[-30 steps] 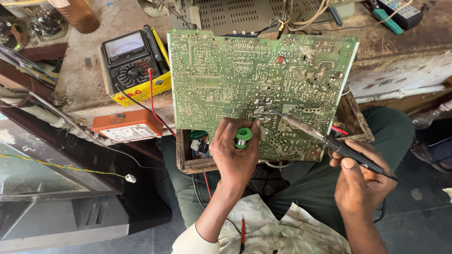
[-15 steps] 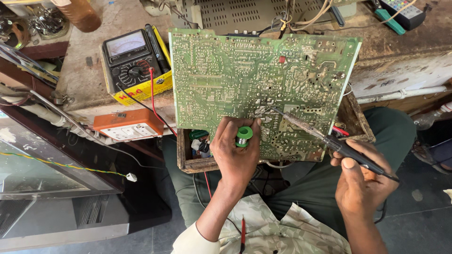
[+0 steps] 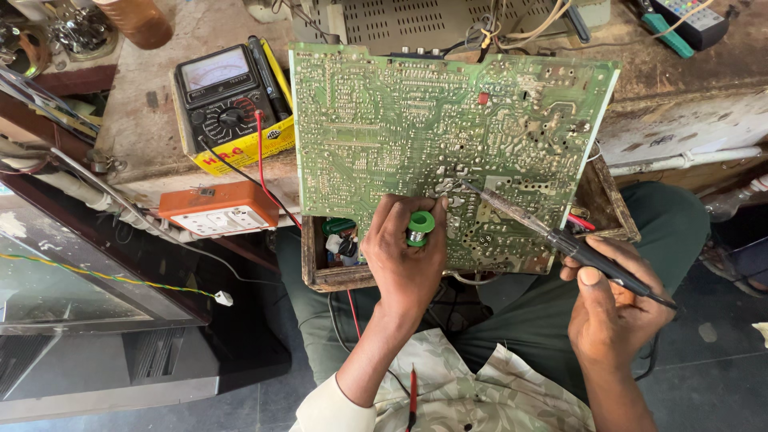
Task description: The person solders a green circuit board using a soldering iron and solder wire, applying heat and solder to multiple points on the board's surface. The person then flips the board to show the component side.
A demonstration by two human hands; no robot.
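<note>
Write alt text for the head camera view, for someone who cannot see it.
A person's right hand holds a black-handled soldering iron with its tip on a large green circuit board, while the left hand holds a small green solder spool against it. A black and yellow multimeter sits on the wooden bench beside it.

Electronics repair workshop: multimeter, circuit board
</note>
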